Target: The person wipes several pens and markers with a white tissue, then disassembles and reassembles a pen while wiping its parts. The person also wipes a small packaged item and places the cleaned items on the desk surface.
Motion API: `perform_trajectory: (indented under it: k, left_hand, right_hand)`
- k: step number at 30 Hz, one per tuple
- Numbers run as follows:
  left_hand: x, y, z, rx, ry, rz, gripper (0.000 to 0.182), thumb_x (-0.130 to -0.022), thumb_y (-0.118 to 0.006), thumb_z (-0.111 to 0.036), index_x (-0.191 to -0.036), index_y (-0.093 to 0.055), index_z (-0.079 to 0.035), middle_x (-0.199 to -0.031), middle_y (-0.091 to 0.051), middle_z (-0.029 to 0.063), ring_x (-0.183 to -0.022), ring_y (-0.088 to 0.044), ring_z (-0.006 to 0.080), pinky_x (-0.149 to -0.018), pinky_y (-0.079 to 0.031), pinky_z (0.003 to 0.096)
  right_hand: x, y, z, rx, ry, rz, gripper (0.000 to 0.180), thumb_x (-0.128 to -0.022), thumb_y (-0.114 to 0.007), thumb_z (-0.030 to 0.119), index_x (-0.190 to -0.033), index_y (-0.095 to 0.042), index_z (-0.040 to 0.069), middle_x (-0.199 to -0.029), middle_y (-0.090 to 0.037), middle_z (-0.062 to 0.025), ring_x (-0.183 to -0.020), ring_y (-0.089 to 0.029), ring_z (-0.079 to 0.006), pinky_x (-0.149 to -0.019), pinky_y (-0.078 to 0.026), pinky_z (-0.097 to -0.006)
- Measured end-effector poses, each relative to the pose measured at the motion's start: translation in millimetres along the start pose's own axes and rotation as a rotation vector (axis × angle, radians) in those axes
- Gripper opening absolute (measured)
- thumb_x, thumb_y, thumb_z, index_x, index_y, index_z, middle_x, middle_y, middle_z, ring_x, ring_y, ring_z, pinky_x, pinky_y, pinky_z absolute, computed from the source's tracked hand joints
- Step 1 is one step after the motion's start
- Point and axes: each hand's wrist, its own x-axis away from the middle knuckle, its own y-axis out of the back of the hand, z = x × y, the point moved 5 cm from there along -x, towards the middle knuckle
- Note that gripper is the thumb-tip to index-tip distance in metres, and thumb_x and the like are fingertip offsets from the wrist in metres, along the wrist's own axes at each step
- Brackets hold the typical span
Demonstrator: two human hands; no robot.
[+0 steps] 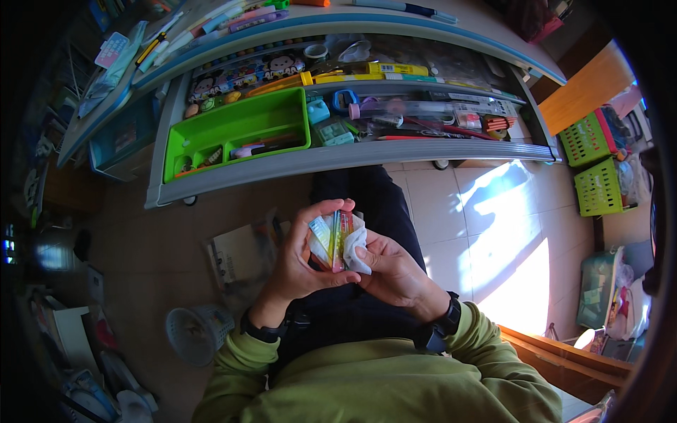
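Note:
My left hand (295, 267) curls around a small bundle of rainbow-tinted plastic pieces (341, 232), which look like short rulers. Its thumb and fingertips press on their two ends. A pale blue piece with markings (320, 231) lies beside them in the same grasp. My right hand (390, 269) pinches a crumpled white tissue or wipe (355, 253) against the bundle's right side. Both hands meet above my lap, in front of a pulled-out drawer (349, 154). Inside the drawer, a bright green organizer tray (254, 113) holds a few small items.
Erasers, pencils, a clear tube (423, 108) and a yellow glue stick (398, 69) crowd the drawer. Markers (232, 24) lie on the desk above it. A wastebasket (193, 336) stands on the floor at left. Green baskets (597, 187) are stacked at right.

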Motion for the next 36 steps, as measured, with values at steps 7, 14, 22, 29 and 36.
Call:
perform_trajectory:
  k: [7, 14, 22, 29, 36]
  left_hand:
    - [-3, -3, -6, -0.098, -0.052, 0.052, 0.095, -0.059, -0.093, -0.023, -0.135, -0.040, -0.002, -0.137, -0.046, 0.0210, -0.128, -0.046, 0.0285, -0.108, -0.036, 0.0391]
    - [-9, -10, -11, -0.396, -0.115, 0.162, 0.088, -0.061, -0.091, -0.026, -0.132, -0.044, -0.001, -0.137, -0.045, 0.0198, -0.129, -0.044, 0.0306, -0.107, -0.037, 0.0397]
    - [-9, -13, -9, -0.398, -0.090, 0.195, 0.084, -0.066, -0.088, -0.024, -0.133, -0.044, 0.000, -0.138, -0.043, 0.0188, -0.130, -0.043, 0.0301, -0.107, -0.036, 0.0392]
    - [-1, -7, 2, -0.324, -0.047, 0.161, 0.088, -0.067, -0.088, -0.025, -0.137, -0.041, 0.001, -0.139, -0.041, 0.0184, -0.131, -0.042, 0.0293, -0.109, -0.034, 0.0393]
    - [-12, -18, -24, -0.453, -0.119, 0.187, 0.092, -0.062, -0.091, -0.019, -0.136, -0.040, -0.003, -0.137, -0.045, 0.0194, -0.129, -0.045, 0.0318, -0.107, -0.038, 0.0410]
  right_hand:
    - [0, -3, 1, 0.111, -0.009, -0.041, 0.030, -0.094, -0.062, 0.017, -0.121, -0.056, 0.005, -0.107, -0.065, -0.0017, -0.095, -0.061, -0.0098, -0.085, -0.048, -0.0245]
    - [-1, -1, 0, 0.070, 0.047, 0.004, 0.026, -0.095, -0.061, 0.019, -0.116, -0.057, 0.005, -0.106, -0.065, -0.0042, -0.095, -0.063, -0.0121, -0.084, -0.050, -0.0255]
    - [-3, 9, -3, 0.041, 0.076, -0.043, 0.032, -0.097, -0.056, 0.025, -0.119, -0.053, 0.002, -0.107, -0.064, -0.0097, -0.096, -0.065, -0.0178, -0.083, -0.053, -0.0293]
    - [-1, 20, -12, -0.039, 0.029, -0.124, 0.036, -0.096, -0.056, 0.027, -0.120, -0.054, 0.001, -0.109, -0.064, -0.0112, -0.098, -0.065, -0.0212, -0.087, -0.054, -0.0333]
    - [3, 9, 2, -0.008, 0.099, -0.094, 0.040, -0.095, -0.059, 0.024, -0.125, -0.052, 0.000, -0.115, -0.063, -0.0119, -0.103, -0.064, -0.0236, -0.092, -0.053, -0.0350]
